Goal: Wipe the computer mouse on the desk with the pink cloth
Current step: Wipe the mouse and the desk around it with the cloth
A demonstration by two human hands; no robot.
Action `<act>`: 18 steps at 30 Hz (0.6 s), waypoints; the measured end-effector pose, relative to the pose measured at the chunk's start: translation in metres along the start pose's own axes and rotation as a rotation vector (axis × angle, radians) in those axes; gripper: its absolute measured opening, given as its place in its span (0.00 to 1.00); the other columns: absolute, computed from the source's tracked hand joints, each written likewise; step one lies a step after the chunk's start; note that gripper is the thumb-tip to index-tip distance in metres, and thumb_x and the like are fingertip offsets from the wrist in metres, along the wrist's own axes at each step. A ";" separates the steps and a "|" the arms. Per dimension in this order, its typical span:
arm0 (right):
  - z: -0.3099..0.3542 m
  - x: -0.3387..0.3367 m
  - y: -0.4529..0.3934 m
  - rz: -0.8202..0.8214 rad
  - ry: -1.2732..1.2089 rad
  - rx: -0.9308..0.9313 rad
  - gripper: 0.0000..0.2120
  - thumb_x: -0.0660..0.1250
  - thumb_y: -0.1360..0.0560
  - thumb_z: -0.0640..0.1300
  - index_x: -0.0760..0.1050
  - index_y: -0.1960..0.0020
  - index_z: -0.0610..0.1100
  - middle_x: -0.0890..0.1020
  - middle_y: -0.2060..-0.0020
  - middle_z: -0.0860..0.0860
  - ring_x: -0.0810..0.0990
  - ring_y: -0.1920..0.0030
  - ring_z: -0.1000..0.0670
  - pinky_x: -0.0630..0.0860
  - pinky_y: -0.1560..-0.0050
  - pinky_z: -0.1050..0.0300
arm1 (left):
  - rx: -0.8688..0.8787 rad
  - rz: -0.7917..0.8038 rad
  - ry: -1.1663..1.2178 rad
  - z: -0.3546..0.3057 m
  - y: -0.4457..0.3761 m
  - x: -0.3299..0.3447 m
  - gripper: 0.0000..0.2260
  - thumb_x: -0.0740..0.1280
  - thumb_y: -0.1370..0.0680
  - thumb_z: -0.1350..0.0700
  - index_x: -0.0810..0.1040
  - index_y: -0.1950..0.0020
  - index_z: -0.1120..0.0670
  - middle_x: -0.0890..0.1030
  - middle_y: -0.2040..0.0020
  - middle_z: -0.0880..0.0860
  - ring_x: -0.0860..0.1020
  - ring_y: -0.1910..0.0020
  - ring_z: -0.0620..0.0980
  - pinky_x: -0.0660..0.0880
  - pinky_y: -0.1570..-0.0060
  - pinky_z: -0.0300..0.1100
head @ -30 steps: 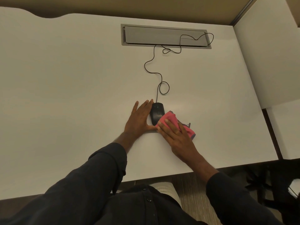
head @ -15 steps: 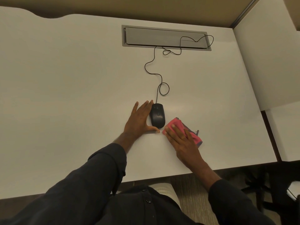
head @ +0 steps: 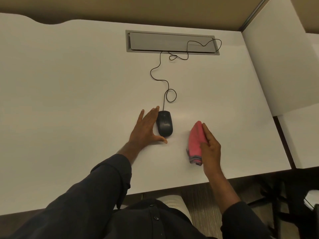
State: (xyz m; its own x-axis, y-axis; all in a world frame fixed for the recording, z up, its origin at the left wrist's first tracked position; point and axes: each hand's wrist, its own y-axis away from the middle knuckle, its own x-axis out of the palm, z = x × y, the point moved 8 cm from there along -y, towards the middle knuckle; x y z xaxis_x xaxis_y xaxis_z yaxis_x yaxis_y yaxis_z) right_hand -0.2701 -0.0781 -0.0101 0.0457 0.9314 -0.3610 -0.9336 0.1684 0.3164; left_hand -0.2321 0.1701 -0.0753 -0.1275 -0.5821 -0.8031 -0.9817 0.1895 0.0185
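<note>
Black wired computer mouse (head: 164, 123) sits on the white desk (head: 69, 100), near the front edge, roughly centre of view, its cable (head: 159, 73) running back in loops to a grey cable tray (head: 172, 42) set into the desk top. Left hand (head: 146, 129) lies flat and spread on the desk, fingers along the mouse's left flank and thumb curled under its near end; it braces the mouse rather than grips it. Right hand (head: 209, 147) is to the right of the mouse and apart from it, fingers closed around the folded pink cloth (head: 196, 142), which is turned edge-on with its pink face toward the mouse. Cloth and mouse are not touching. Judgement: the step in hand is bringing the cloth onto the mouse for a wiping pass. To do it well, keep the left-hand brace so the light body does not skate, lay a flat pink face on the top shell, and draw from the cable end toward the near end, then take the right flank, which is open. Avoid snagging the cable loop. Hard to tell: whether the cloth rests on the desk or is lifted, the greyish layers at the cloth's near end, the mouse's left side behind the fingers, and any dirt on the dark shell.
</note>
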 end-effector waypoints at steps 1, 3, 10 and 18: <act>0.002 0.001 0.002 0.020 -0.144 0.079 0.31 0.58 0.22 0.29 0.66 0.26 0.55 0.71 0.29 0.57 0.77 0.37 0.45 0.81 0.44 0.48 | 0.007 -0.012 0.023 0.000 0.000 -0.001 0.62 0.71 0.39 0.26 0.47 0.19 0.57 0.53 0.19 0.51 0.52 0.20 0.48 0.42 0.21 0.54; 0.008 0.007 0.007 0.094 -0.450 0.213 0.33 0.58 0.26 0.26 0.70 0.28 0.53 0.76 0.34 0.54 0.81 0.43 0.43 0.83 0.53 0.49 | -0.013 -0.040 0.148 0.004 0.002 -0.004 0.59 0.68 0.36 0.25 0.45 0.19 0.56 0.50 0.18 0.51 0.50 0.20 0.48 0.42 0.21 0.51; 0.036 0.047 0.024 0.336 -0.880 0.336 0.35 0.61 0.32 0.29 0.71 0.28 0.48 0.79 0.37 0.46 0.83 0.47 0.41 0.82 0.54 0.48 | -0.248 -0.144 0.803 0.002 0.016 -0.049 0.39 0.59 0.27 0.26 0.71 0.26 0.53 0.77 0.31 0.50 0.76 0.34 0.46 0.70 0.31 0.47; 0.068 0.099 0.022 0.450 -0.948 0.332 0.31 0.59 0.34 0.28 0.76 0.34 0.47 0.84 0.44 0.46 0.84 0.49 0.43 0.83 0.52 0.48 | -0.532 0.081 1.355 -0.046 0.048 -0.054 0.33 0.64 0.34 0.24 0.80 0.41 0.46 0.83 0.40 0.51 0.80 0.38 0.52 0.78 0.40 0.50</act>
State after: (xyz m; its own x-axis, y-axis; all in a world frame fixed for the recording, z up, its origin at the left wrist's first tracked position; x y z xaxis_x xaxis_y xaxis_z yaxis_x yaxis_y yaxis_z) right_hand -0.2621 0.0399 0.0212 0.1119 0.7754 0.6214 -0.7979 -0.3026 0.5213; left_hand -0.2789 0.1741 -0.0040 0.0790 -0.9253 0.3710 -0.8623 0.1233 0.4912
